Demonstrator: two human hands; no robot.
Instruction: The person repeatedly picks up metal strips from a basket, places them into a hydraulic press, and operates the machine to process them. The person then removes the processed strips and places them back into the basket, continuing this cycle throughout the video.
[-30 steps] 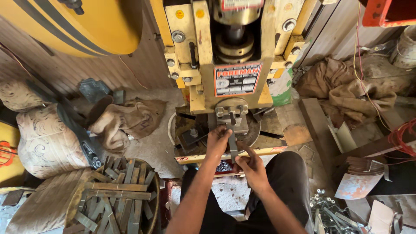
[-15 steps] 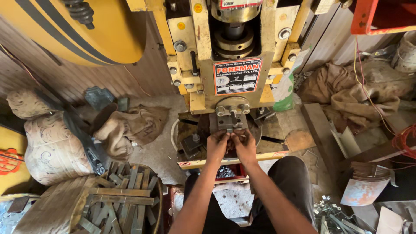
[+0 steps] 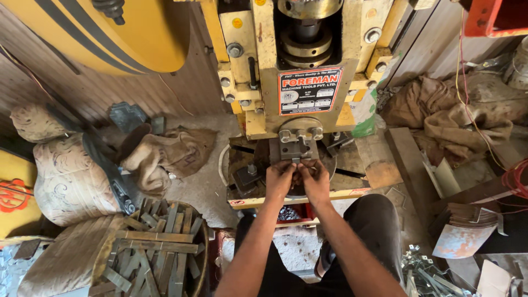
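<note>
Red rectangular nameplate [image 3: 309, 90] with white and pale lettering, fixed flat to the yellow press frame [image 3: 264, 71], directly above the round die holder. Small round yellow stickers on the frame's upper part, one at upper left [image 3: 237, 23]. Green-and-white printed container [image 3: 363, 113] tucked behind the frame's right side, mostly hidden. Narrow red-and-white warning strip [image 3: 237, 202] at the left end of the yellow front rail. Red emblem [image 3: 12, 195] on a yellow surface at far left edge, partly cut off. Patterned cloth sacks [image 3: 71, 176] stacked at left, pale with dark scrollwork, marks too faint to tell as labels.
</note>
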